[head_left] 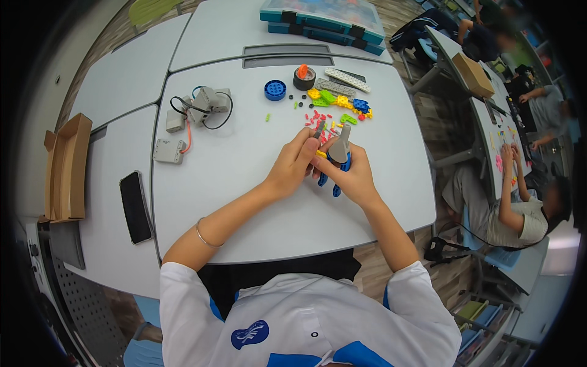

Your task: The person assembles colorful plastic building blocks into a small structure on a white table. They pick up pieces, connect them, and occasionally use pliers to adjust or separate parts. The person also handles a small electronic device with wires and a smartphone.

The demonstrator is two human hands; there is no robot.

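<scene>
Both of my hands meet over the near middle of the white table (281, 226). My left hand (290, 162) is closed, with a small dark grey piece (319, 129) pinched between thumb and fingers. In my right hand (358, 182) is a toy build with a light grey, wedge-shaped part (340, 147) on top and curved blue parts (336, 187) below. A bit of yellow shows between the hands; the inner fingers partly hide how the pieces meet. Just beyond lie loose pink pegs (318, 116) and a green connector piece (348, 119).
Farther off are a blue wheel (275, 90), a black-tyred wheel (304, 78), grey beams (335, 87) and joined yellow-green bricks (327, 96). Cabled grey modules (199, 109) stand left, with a phone (135, 207) and cardboard box (67, 168) beyond. Teal cases (324, 27) are stacked behind. People work at right.
</scene>
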